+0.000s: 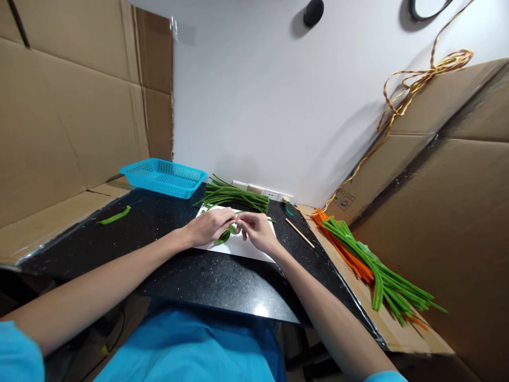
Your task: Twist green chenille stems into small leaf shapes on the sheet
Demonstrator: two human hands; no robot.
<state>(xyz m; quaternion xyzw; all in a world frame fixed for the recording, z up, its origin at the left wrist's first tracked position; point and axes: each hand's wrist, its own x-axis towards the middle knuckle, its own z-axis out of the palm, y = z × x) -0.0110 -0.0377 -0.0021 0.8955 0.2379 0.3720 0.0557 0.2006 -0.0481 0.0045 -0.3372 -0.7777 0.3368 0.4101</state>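
I see left hand (pixel 212 225) and right hand (pixel 256 228) meeting, can't tell if gripping; green loop (pixel 223 236) at their 7 o'clock might spring open if loosely pinched.

I have left hand (pixel 212 225) and right hand (pixel 257 229) meeting at the fingertips over a white sheet (pixel 246 249) on the black tabletop (pixel 222 278). Green loops (pixel 224 236) show just below; I can't make out the grip. Dark green stems (pixel 238 196) lie behind, blue basket (pixel 167 187) back left, wooden stick (pixel 300 233) to the right.
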